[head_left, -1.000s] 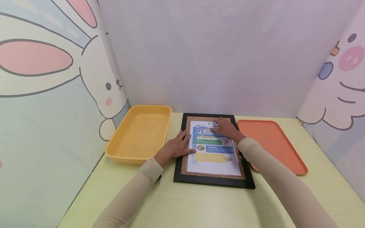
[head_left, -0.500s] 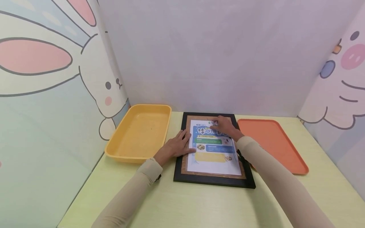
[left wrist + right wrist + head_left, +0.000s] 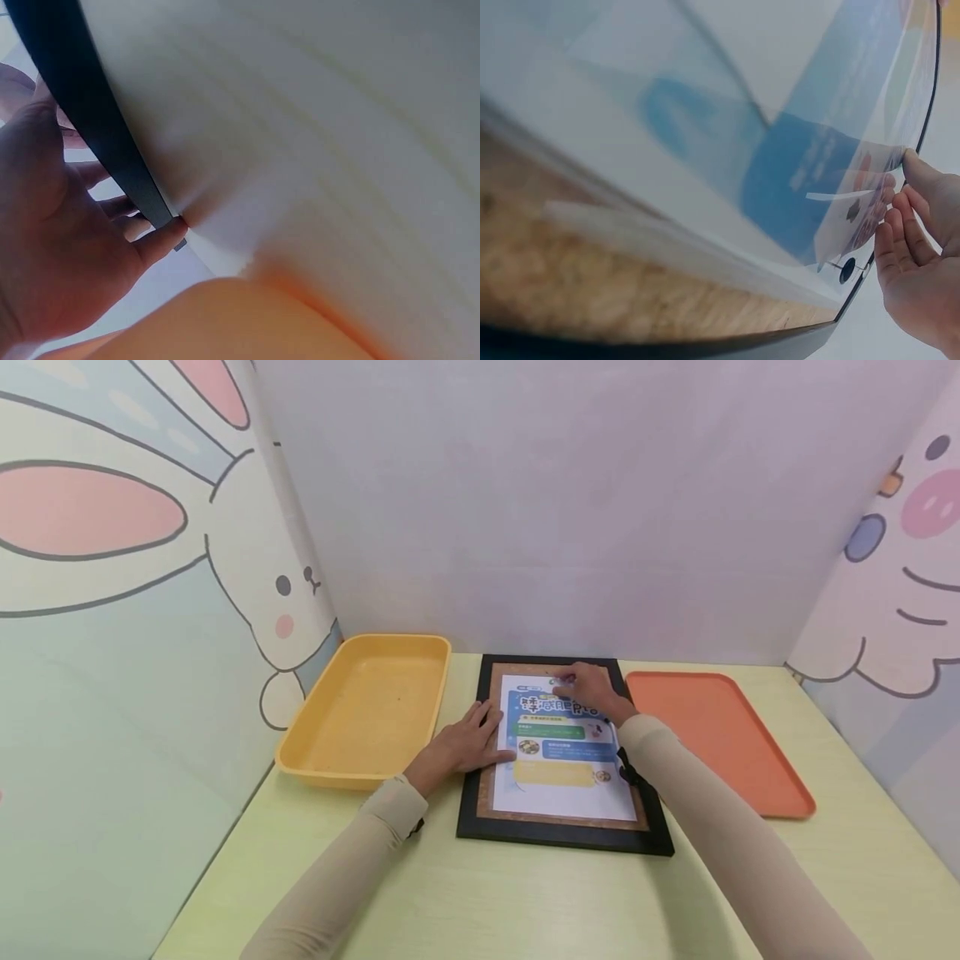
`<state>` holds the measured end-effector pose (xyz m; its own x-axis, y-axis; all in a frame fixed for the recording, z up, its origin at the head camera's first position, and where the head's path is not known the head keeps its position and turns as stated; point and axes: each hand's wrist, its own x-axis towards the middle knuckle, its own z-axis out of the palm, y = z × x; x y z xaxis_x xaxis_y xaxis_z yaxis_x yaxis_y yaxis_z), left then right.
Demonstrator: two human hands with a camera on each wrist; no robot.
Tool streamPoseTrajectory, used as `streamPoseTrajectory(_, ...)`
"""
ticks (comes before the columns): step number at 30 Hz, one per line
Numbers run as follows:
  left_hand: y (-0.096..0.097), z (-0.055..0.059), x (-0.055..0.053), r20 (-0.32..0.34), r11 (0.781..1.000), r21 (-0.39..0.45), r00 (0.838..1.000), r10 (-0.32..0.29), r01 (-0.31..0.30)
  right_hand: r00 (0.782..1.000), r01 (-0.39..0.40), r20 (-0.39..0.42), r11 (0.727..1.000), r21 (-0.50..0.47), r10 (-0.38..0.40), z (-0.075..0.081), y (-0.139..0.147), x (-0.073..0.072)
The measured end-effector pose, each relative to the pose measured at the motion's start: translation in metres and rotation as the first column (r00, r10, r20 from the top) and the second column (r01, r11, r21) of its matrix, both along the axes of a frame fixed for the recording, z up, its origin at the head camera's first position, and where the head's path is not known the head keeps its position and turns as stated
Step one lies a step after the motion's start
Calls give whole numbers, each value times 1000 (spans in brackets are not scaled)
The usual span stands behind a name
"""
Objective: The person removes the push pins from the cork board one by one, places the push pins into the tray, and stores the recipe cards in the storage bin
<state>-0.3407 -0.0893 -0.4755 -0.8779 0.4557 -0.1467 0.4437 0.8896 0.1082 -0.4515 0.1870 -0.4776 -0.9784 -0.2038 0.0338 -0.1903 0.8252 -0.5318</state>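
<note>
a person in beige sleeves is bringing a left hand and a right hand to a printed sheet that is lying in a black frame on a pale yellow table. the sheet, carrying a large heading above green, blue and yellow panels, is lying on a brown backing, which is showing as a border around it. the left hand is resting across the frame's left side, fingers spread and mostly straight, thumb pointing over the sheet, and is grasping nothing; the left wrist view is showing its fingers reaching across the dark edge. the right hand is reaching to the upper right of the sheet, thumb and fingers bending toward one another with little space between; in the right wrist view they are touching a shiny clear layer over the print, and it is proving impossible to tell whether they are pinching it. a yellow tray is sitting to the left of the frame, and a shallow orange tray is lying to the right, partly behind the right sleeve. a pale cloth wall is rising behind, with a cartoon rabbit decorating the left side
</note>
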Motion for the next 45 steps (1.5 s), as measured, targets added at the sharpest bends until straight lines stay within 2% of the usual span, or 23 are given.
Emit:
streamPoseTrajectory(10,-1,1,0,2,1000,-5,1000,-4,4,1000,13,16,1000,-18,-13,1,-2,-3)
streamPoseTrajectory(17,0,-1,1,11,1000,-20,1000,12,-12,1000,2,-9,1000,-25,-2,0,-6,-3)
streamPoseTrajectory(35,0,-2,-1,14,1000,-17,1000,18,-17,998,50,33,995,-84,-48,1,-8,-2)
streamPoseTrajectory(45,2,-3,-3,24,999,4,998,51,-51,997,64,41,993,-99,-60,0,-6,-5)
